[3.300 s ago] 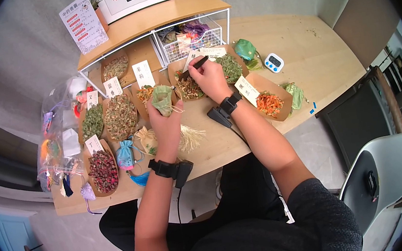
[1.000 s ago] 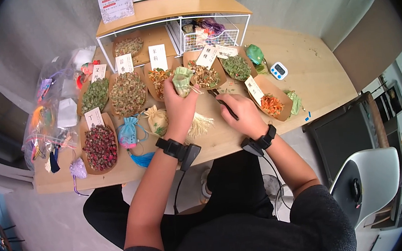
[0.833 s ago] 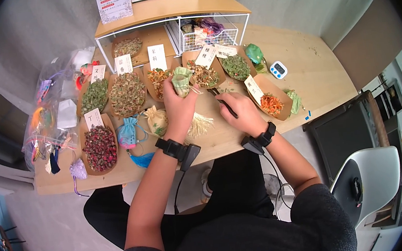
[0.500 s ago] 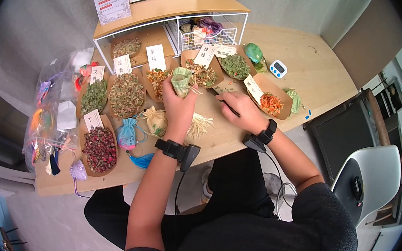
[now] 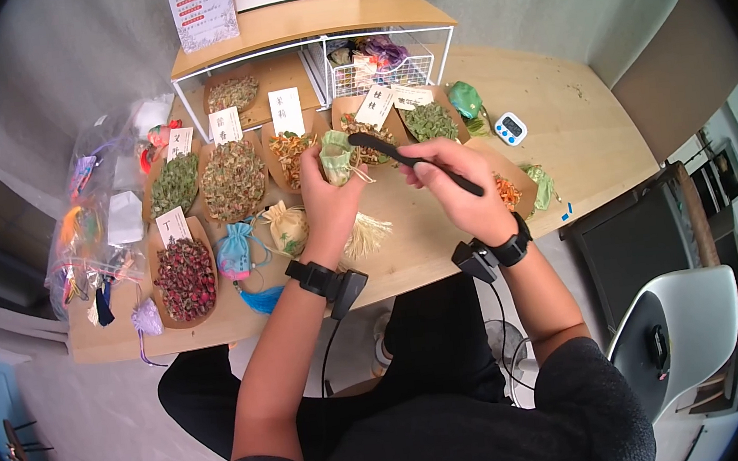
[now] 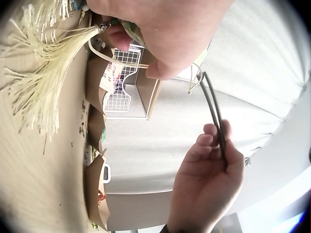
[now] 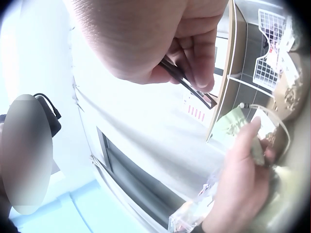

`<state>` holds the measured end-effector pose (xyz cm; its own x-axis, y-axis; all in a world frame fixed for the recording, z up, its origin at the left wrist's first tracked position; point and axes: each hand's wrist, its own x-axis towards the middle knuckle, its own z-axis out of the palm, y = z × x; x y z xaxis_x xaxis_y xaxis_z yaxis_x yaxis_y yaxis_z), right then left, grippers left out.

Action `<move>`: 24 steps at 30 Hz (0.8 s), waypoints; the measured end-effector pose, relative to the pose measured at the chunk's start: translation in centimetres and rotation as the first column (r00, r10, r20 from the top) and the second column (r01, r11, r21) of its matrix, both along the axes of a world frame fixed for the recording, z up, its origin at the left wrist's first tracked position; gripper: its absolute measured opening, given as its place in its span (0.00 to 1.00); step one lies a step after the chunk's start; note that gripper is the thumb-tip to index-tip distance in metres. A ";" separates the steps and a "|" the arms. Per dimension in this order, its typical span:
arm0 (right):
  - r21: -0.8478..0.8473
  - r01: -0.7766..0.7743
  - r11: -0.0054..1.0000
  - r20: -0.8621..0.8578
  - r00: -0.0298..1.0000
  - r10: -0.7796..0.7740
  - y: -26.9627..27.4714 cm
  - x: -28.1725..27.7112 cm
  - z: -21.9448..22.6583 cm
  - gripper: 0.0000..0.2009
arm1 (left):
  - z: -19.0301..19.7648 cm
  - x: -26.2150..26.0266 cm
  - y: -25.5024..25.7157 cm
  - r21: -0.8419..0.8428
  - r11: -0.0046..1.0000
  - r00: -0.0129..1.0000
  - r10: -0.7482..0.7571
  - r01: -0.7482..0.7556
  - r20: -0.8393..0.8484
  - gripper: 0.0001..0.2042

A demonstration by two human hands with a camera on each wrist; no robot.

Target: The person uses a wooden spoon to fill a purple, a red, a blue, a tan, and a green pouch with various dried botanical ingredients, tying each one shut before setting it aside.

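The left hand (image 5: 333, 207) grips a small green drawstring pouch (image 5: 337, 156), mouth up, its cord and a cream tassel (image 5: 368, 234) hanging below. Black tweezers (image 5: 434, 168) are pinched in the right hand (image 5: 464, 189), their tips at the pouch's opening. In the left wrist view the two tweezer arms (image 6: 214, 104) run from the right hand (image 6: 206, 179) toward the cord. The right wrist view shows the tweezers (image 7: 187, 83) pointing at the pale green pouch (image 7: 235, 125). Whether anything is between the tips cannot be told.
Labelled paper trays of dried herbs line the table, among them rosebuds (image 5: 185, 281), green leaves (image 5: 432, 125) and orange pieces (image 5: 507, 191). A blue pouch (image 5: 234, 250), a timer (image 5: 510, 129), a plastic bag (image 5: 88, 251) and a shelf (image 5: 311, 22) stand around.
The right hand has lifted the tweezers from the table near the trays and brought their tips up and left to the pouch. The left hand has stayed almost still.
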<state>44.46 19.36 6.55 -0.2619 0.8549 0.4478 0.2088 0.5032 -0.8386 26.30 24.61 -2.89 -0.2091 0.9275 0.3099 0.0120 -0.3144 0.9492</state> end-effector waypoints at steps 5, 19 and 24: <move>-0.055 0.012 0.998 -0.115 0.993 -0.018 1.8 -0.5 -0.3 0.14 | 0.2 0.0 -0.2 -0.013 1.000 0.999 -0.018 0.019 0.037 0.26; -0.118 0.344 0.932 -0.279 0.889 -0.363 15.3 -1.0 -7.2 0.07 | -0.4 -0.2 0.2 0.021 0.997 0.994 0.075 -0.077 0.080 0.30; -0.150 0.391 0.908 -0.251 0.873 -0.417 15.2 -0.8 -8.9 0.06 | -0.6 -0.3 0.4 0.021 0.994 0.994 0.106 -0.106 0.020 0.31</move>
<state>43.71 34.56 -2.34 0.2356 0.9002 0.3662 0.1356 0.3426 -0.9296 25.98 25.04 -3.52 -0.3121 0.8927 0.3251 0.0287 -0.3331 0.9424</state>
